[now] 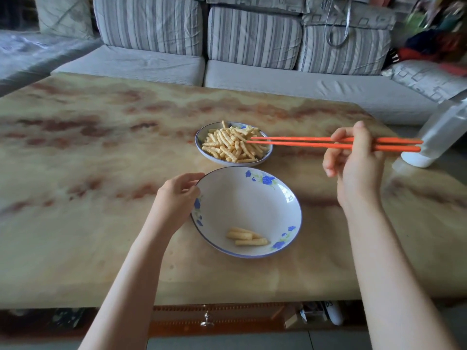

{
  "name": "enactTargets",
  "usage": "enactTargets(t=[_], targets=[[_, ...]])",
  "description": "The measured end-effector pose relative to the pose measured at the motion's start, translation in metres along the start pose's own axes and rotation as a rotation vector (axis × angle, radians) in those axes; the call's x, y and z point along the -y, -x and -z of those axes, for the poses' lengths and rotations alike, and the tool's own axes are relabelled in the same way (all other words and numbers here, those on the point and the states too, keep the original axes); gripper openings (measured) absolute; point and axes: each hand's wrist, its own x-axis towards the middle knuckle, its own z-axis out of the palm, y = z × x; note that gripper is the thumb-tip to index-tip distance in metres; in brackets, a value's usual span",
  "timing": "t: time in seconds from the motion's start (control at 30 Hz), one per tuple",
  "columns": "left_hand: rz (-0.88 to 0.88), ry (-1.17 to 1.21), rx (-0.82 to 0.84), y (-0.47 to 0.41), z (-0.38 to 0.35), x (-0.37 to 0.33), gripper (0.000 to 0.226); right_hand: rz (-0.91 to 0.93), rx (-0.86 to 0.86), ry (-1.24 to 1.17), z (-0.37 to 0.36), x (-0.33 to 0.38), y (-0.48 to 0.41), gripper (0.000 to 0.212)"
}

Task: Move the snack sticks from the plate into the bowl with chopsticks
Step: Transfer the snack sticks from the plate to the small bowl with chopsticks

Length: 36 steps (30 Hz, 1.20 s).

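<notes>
A small blue-flowered plate (268,152) at the table's middle holds a heap of ridged yellow snack sticks (232,145). Nearer to me stands a larger white bowl (252,198) with blue flowers; three snack sticks (247,237) lie in its near part. My right hand (356,160) grips a pair of orange chopsticks (303,142), held level, tips over the heap's right side with nothing pinched between them. My left hand (179,195) holds the bowl's left rim with curled fingers.
A clear plastic bottle (434,137) with a white cap lies tilted at the table's right edge, just past the chopsticks' butt ends. A striped grey sofa (252,46) runs behind the marble-patterned table (101,173). A drawer knob (207,320) shows below the front edge.
</notes>
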Motion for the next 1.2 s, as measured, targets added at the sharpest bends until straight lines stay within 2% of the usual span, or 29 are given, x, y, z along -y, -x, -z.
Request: enactTargets(t=[0.1,0.2,0.33,0.67,0.93,1.2], targets=[[-0.002,0.006,0.000,0.000,0.000,0.001,0.041,-0.121,0.220,0.016,0.013,0.015,0.001,0.045],[0.000,0.010,0.007,0.000,0.000,0.000,0.041,-0.207,0.419,0.183,0.022,0.027,0.006,0.045],[-0.005,0.006,0.006,0.000,0.000,0.001,0.041,-0.248,0.519,0.278,0.025,0.032,0.012,0.044],[-0.006,0.003,0.007,0.000,-0.001,0.001,0.041,-0.344,0.559,0.334,0.023,0.033,0.015,0.043],[0.001,0.011,0.013,0.001,0.000,0.000,0.041,-0.319,0.531,0.337,0.024,0.025,0.013,0.043],[-0.001,0.000,0.007,0.000,-0.001,0.000,0.042,-0.254,0.419,0.256,0.021,0.016,0.008,0.044]])
